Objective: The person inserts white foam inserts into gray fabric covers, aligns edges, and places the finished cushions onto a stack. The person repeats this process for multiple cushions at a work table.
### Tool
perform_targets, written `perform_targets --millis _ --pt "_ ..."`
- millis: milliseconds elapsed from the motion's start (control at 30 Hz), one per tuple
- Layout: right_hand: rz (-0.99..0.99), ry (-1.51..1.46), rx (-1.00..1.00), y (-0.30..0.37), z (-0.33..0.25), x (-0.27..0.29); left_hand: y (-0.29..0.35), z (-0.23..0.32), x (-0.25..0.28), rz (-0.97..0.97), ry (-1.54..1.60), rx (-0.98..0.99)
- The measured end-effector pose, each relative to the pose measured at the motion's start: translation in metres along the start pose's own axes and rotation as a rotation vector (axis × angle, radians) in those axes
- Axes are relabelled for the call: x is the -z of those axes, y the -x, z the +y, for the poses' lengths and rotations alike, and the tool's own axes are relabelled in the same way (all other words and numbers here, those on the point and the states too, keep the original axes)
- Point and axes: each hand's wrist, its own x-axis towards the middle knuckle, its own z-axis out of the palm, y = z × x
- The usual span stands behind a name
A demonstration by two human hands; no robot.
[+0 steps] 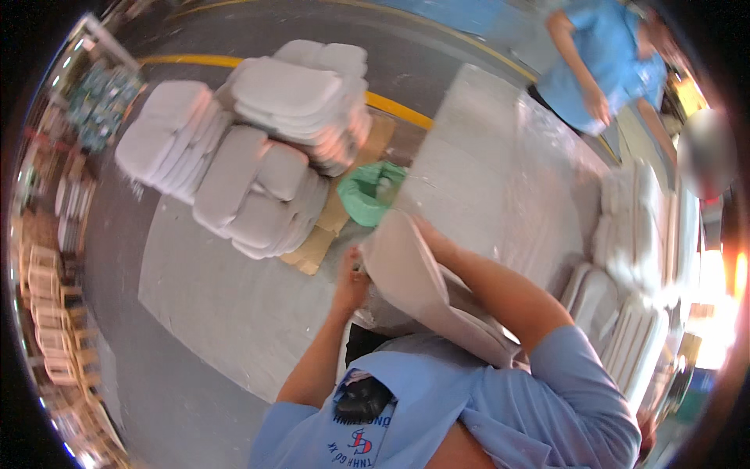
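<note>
A pale beige padded cushion (pixel 406 262), rounded at its end, stands tilted in front of my body. My right hand (pixel 424 232) is at its far edge and holds it, the fingers mostly hidden behind it. A second pale padded piece (pixel 480 316) shows between the cushion and my right forearm. Just left of the cushion is my left hand (pixel 353 285), its fingers curled; whether something small is in them cannot be made out. Beyond the hands, a green plastic bag (pixel 367 195) sits open, with something pale inside.
Stacks of pale cushions (pixel 262 191) stand on cardboard (pixel 316 246) at the far left. A grey, partly plastic-covered work table (pixel 476 156) is ahead. More cushions (pixel 629 234) are piled at right, near a co-worker in blue (pixel 598 66). Wooden frames (pixel 51 320) line the left.
</note>
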Motion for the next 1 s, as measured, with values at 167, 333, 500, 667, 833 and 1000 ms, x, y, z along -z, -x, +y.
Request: perform_targets --millis 167,333,500,667,833,1000 --pt "-0.050 -0.325 -0.474 0.078 -0.077 0.096 -0.027 0.049 0.044 -0.459 0.183 0.327" --pt "-0.202 -0.498 -0.633 0.252 -0.147 0.186 -0.052 0.050 0.039 -0.652 -0.136 0.409" --pt "0.133 -0.306 -0.679 0.333 -0.226 0.143 -0.059 0.040 0.048 -0.673 -0.175 0.258" --pt "0.542 -0.102 -0.719 0.340 -0.232 0.080 -0.076 0.049 0.032 -0.723 -0.372 0.333" --pt "0.814 0.037 -0.448 0.309 -0.243 0.121 -0.086 0.060 0.023 -0.806 -0.441 0.411" --pt "0.899 0.220 -0.668 0.310 -0.237 0.127 -0.075 0.082 0.009 -1.031 -0.618 -0.032"
